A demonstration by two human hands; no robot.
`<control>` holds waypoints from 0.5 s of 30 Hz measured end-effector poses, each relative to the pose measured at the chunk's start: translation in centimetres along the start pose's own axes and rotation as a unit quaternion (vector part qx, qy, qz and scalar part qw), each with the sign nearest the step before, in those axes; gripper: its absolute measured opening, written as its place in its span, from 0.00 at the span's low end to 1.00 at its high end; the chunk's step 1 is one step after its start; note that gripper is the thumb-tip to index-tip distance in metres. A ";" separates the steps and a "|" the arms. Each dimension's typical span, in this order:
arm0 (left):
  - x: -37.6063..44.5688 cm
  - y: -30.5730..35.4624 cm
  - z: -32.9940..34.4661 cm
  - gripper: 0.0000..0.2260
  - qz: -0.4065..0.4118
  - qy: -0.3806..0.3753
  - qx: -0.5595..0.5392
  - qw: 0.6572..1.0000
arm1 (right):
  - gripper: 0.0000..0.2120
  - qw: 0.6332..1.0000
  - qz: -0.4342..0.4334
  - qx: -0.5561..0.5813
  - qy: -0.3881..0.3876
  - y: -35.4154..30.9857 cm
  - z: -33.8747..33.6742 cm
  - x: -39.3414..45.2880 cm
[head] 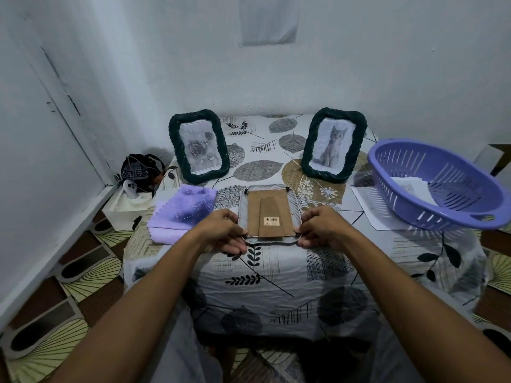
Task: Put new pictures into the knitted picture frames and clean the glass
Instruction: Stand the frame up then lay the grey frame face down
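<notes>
Purple basket (pixel 442 186) at right of picture, tilted, w/ white paper sheets (pixel 414 186) inside; what's printed on them is too faint to read. More paper (pixel 367 205) sticks out under it.

Face-down frame (pixel 269 214) lies at centre of the worktop (pixel 276 272), cardboard back and stand up, barcode sticker near its lower edge; its knitted rim is partly hidden by the hands.

Left hand (pixel 224 233) grips the lower left corner, fingers curled round the edge; right hand (pixel 320 228) grips the lower right corner the same way, prob. thumb on top.

Two dark knitted frames stand behind: rose picture (pixel 199 146) upper left, cat picture (pixel 333 143) upper right. Purple cloth (pixel 182 208) folded left of centre.
</notes>
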State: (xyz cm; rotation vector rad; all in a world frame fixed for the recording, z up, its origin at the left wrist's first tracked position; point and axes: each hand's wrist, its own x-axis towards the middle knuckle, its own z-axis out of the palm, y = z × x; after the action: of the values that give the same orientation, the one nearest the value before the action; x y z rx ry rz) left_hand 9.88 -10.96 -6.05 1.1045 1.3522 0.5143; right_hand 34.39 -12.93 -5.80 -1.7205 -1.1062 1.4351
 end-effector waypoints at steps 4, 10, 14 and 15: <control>0.1 0.9 -0.2 0.08 0.018 0.038 0.084 0.996 | 0.07 1.000 -0.009 -0.027 0.011 -0.6 -0.6 -0.1; 1.2 3.0 -0.1 0.09 0.112 0.143 0.063 0.981 | 0.13 0.995 -0.066 -0.003 0.072 -1.8 -0.7 2.2; 1.5 4.2 0.4 0.13 0.090 0.116 0.005 0.989 | 0.12 0.995 -0.066 -0.005 0.072 -2.8 -0.1 3.0; 1.6 4.3 0.4 0.13 0.083 0.109 -0.021 0.990 | 0.10 0.996 -0.062 0.001 0.069 -2.8 0.0 3.1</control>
State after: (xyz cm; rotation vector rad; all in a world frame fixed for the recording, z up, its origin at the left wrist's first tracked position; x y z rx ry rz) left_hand 11.87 -7.90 -3.23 1.1570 1.4381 0.8015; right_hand 33.96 -8.87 -4.72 -1.6916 -1.1154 1.2223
